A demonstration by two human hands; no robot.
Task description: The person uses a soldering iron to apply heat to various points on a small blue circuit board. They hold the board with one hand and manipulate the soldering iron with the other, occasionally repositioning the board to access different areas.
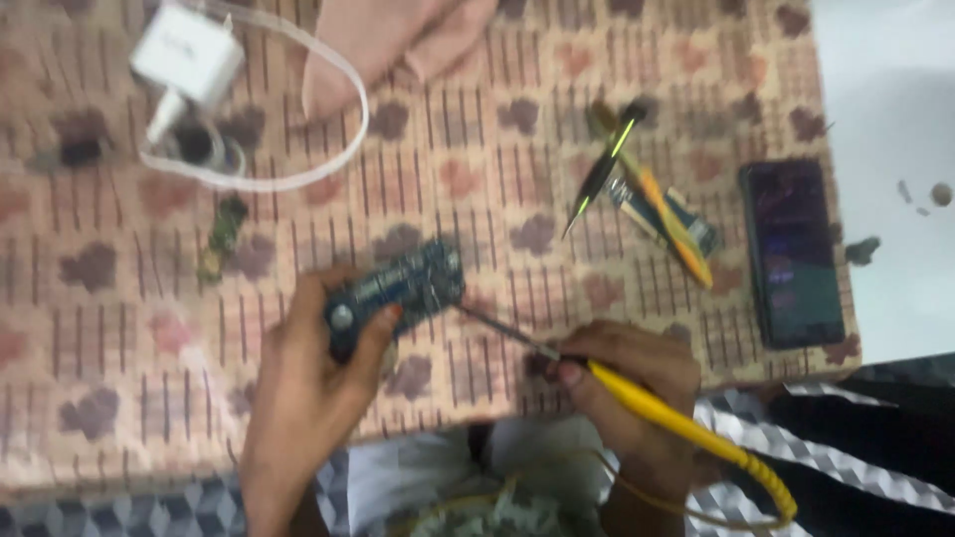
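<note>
Fingers of the left hand [308,383] clamp a small blue rectangular circuit board [398,290], held just above the near middle of the patterned pink cloth [119,298]. Touching the board's right edge is the metal tip of a yellow-handled soldering iron [637,398], gripped by the right hand [637,383]. Farther right lies a dark phone [793,254].

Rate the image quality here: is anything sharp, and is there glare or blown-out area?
Head view: motion blur smears the whole frame; the blue circuit board in the left hand and the yellow-handled soldering iron in the right hand show no fine detail. Lighting is soft and even, shadows faint. The white charger and the pale surface at the right edge look washed out.
</note>
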